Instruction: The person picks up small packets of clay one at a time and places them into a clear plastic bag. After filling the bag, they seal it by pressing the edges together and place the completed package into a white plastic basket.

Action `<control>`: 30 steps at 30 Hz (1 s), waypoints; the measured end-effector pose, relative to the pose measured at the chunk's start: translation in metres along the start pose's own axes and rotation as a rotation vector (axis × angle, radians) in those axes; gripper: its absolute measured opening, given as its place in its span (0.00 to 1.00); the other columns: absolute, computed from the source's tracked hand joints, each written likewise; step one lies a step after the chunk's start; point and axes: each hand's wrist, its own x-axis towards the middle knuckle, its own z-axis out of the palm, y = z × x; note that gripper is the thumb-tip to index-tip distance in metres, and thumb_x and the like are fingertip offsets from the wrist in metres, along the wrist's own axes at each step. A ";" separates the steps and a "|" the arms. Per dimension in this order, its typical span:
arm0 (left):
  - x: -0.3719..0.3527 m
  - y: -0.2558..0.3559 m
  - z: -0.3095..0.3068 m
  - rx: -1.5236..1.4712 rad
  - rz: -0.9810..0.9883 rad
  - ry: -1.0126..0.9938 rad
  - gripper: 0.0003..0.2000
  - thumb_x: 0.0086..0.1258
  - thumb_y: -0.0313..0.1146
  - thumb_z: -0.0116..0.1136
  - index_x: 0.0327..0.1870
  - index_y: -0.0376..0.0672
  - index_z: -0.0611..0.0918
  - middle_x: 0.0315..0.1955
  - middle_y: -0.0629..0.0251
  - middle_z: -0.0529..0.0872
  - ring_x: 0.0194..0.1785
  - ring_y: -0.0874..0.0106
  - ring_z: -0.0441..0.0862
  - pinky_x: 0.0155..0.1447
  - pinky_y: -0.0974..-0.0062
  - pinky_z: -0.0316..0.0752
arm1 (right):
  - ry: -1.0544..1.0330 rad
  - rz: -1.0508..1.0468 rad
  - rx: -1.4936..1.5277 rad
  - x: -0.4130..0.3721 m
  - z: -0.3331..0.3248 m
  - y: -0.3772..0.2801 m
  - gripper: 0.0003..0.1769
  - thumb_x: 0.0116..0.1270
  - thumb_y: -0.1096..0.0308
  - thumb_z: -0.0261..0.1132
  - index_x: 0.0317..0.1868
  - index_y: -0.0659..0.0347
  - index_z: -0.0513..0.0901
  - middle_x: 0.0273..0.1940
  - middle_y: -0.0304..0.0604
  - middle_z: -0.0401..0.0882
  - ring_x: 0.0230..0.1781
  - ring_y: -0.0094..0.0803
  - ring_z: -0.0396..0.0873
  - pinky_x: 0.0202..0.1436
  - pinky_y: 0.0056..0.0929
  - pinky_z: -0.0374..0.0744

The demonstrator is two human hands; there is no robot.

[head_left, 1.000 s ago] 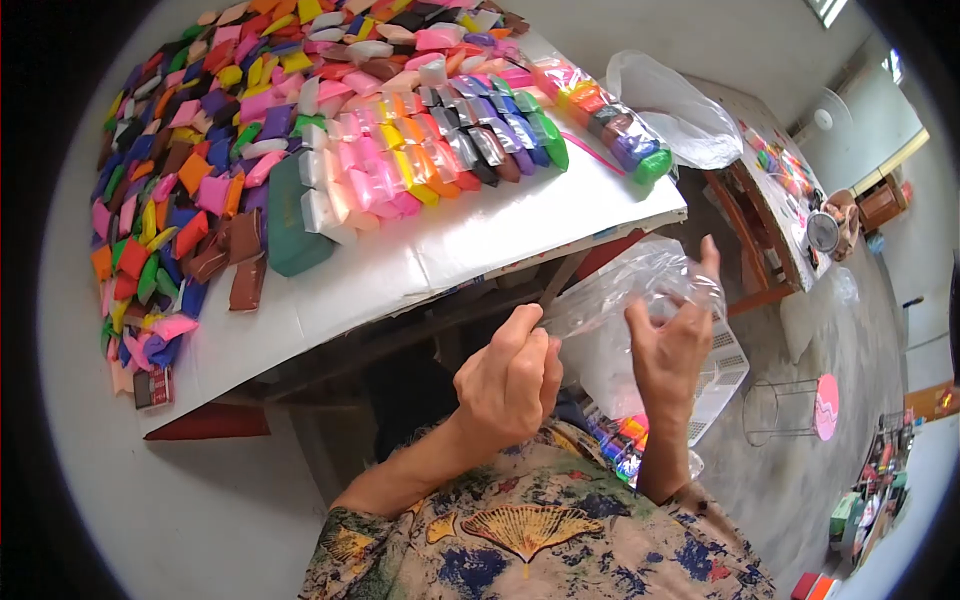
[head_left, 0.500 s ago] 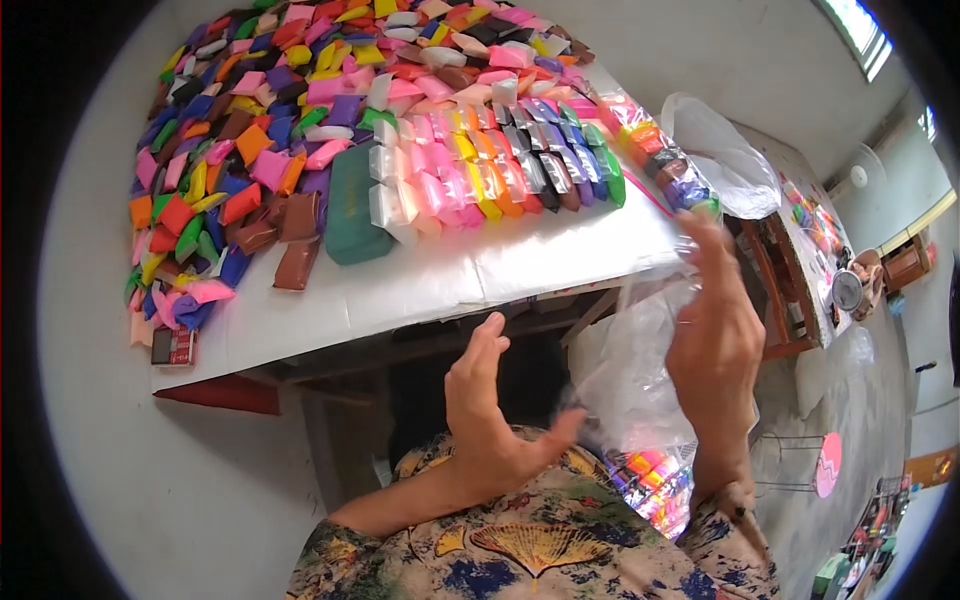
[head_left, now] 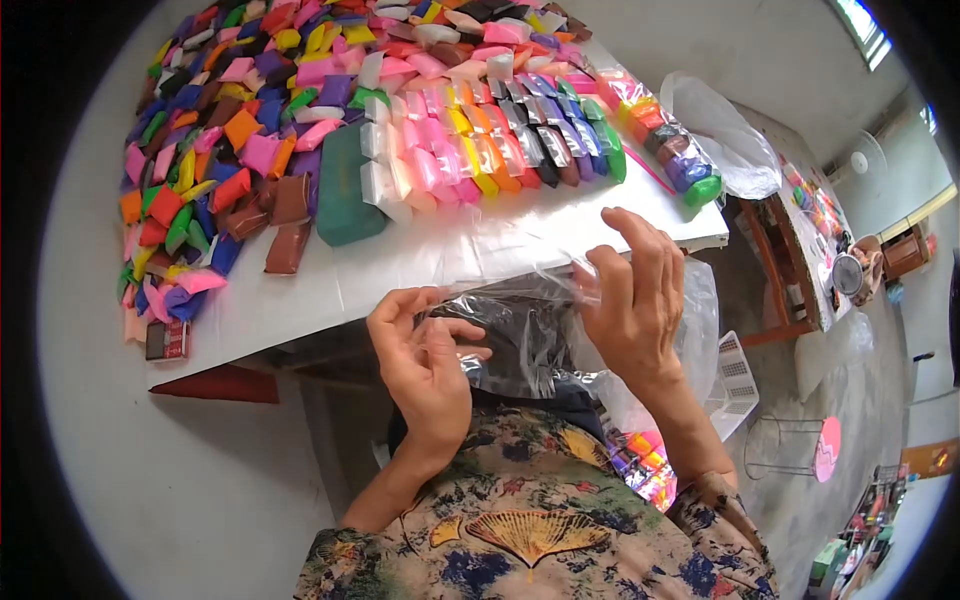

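A clear plastic bag is stretched between my two hands in front of the table edge. My left hand has its fingers curled on the bag's left side. At the bag's upper right edge, my right hand pinches the film. Just beyond the bag, rows of small coloured packets lie side by side on the white tabletop, running from white through pink, yellow and orange to black, purple and green. A green block stands against their left end.
A large pile of loose coloured packets covers the table's left and back. A filled clear pack lies at the right edge. More packets sit low beside my body. A white basket and pink stool stand right.
My right hand has come left and down from beside the table's right corner. The clear bag is now spread between both hands; my left hand, open before, has closed on it.
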 end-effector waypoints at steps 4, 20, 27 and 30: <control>-0.005 0.003 -0.008 0.475 0.249 0.079 0.23 0.71 0.23 0.57 0.64 0.34 0.63 0.58 0.46 0.74 0.53 0.62 0.79 0.51 0.66 0.81 | -0.038 -0.007 -0.006 0.003 -0.005 0.004 0.12 0.51 0.79 0.71 0.36 0.62 0.79 0.41 0.43 0.78 0.33 0.35 0.78 0.35 0.33 0.77; 0.003 0.008 0.034 1.345 0.539 -0.247 0.23 0.66 0.30 0.60 0.61 0.27 0.76 0.61 0.41 0.75 0.69 0.44 0.69 0.73 0.41 0.61 | -0.087 -0.273 0.048 0.034 0.044 -0.021 0.08 0.49 0.68 0.66 0.28 0.62 0.79 0.31 0.41 0.73 0.34 0.33 0.77 0.34 0.30 0.73; 0.031 -0.022 0.013 1.387 0.490 -0.224 0.29 0.67 0.38 0.62 0.67 0.32 0.72 0.66 0.43 0.70 0.70 0.48 0.66 0.72 0.51 0.62 | 0.066 -0.284 0.104 0.029 0.033 -0.022 0.14 0.51 0.70 0.65 0.38 0.69 0.84 0.41 0.52 0.80 0.39 0.37 0.79 0.44 0.36 0.78; 0.031 -0.018 0.010 1.444 0.507 -0.235 0.28 0.71 0.41 0.59 0.67 0.33 0.74 0.68 0.43 0.69 0.69 0.51 0.68 0.70 0.56 0.63 | 0.149 -0.279 0.368 -0.009 0.017 -0.045 0.13 0.50 0.72 0.66 0.36 0.72 0.85 0.42 0.58 0.81 0.36 0.41 0.80 0.44 0.40 0.81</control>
